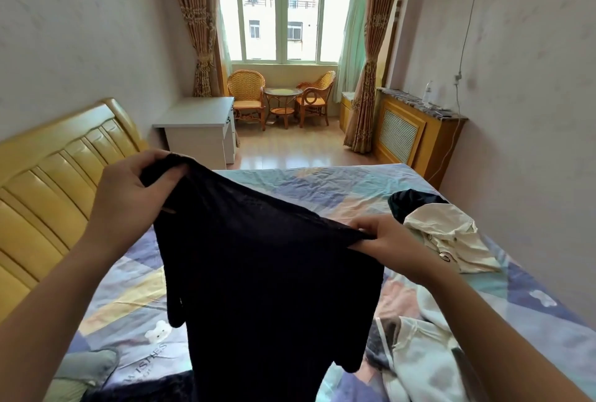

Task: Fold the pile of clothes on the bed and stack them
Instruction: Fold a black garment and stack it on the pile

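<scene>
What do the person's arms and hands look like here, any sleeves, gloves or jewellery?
Both forearms are bare as far as the frame shows: no sleeves in view. The left hand and the right hand wear no gloves, and no rings, watch or bracelets are visible.

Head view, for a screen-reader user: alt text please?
Both hands, left hand and right hand, hold up a dark garment by its top edge above a patterned bed; a cream garment lies to the right.

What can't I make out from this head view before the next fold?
- Dark garment: its hem is cut off by the bottom edge.
- Bed: the middle is hidden behind the garment.
- Dark cloth: partly covered by the cream garment.
- Bottle: too small to identify.
</scene>
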